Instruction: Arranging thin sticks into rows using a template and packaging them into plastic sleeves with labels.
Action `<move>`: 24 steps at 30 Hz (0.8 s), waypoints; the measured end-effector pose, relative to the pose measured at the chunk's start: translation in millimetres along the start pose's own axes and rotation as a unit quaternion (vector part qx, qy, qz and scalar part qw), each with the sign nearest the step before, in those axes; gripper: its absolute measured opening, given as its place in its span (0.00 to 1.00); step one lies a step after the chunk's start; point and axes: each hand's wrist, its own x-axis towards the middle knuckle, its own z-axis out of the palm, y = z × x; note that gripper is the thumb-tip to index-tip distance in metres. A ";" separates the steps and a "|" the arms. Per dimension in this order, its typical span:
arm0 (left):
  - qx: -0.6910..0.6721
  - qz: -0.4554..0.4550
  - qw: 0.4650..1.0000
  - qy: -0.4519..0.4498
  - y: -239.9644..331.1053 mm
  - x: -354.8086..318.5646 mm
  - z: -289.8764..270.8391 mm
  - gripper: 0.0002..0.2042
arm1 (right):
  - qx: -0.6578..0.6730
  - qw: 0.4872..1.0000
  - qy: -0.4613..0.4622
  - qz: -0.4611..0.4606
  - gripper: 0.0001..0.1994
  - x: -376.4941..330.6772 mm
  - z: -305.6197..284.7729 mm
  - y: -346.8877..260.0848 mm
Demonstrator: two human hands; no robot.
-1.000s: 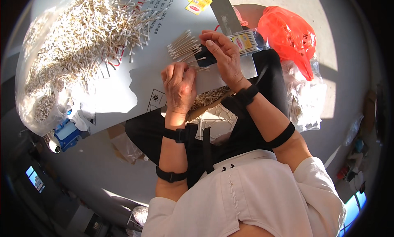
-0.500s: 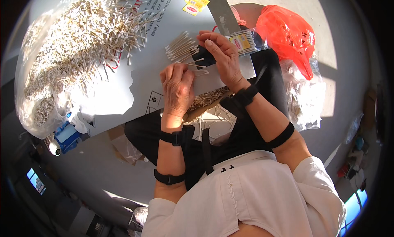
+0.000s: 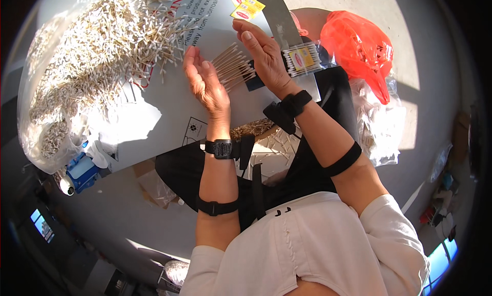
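Observation:
A small batch of cotton swabs (image 3: 234, 66) lies side by side on the grey tabletop, between my two hands. Along its left end rests my left hand (image 3: 206, 86), fingers stretched out and thumb apart, with nothing visible in the palm. Across from it, my right hand (image 3: 267, 60) is held open on edge near the swabs' right ends, its fingers pointing to the far left. Just right of my right hand, a clear pack of swabs (image 3: 301, 59) with a yellow label lies near the table's edge.
A big heap of loose swabs (image 3: 107, 50) in a clear bag covers the left of the table. Yellow cards (image 3: 247, 10) lie at the far side. A red plastic bag (image 3: 353, 47) stands at the right. Below the table edge, an open box (image 3: 274, 150) holds more swabs.
My left hand has left the near-side swabs, opened and moved far and left to the batch's left end. My right hand has shifted slightly far and left. The separate near swabs now lie with the batch.

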 end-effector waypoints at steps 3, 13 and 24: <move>-0.047 -0.026 0.998 0.011 -0.6 4.9 6.3 0.24 | -0.017 1.000 -0.019 0.002 0.21 2.6 7.3 6.7; -0.112 -0.041 0.993 0.008 6.5 6.0 -9.0 0.18 | 0.056 0.995 -0.007 0.083 0.23 -8.6 3.2 4.7; 0.413 0.161 0.876 -0.193 26.8 -4.3 -42.5 0.12 | -0.002 0.998 -0.026 0.056 0.19 -19.5 -9.0 1.3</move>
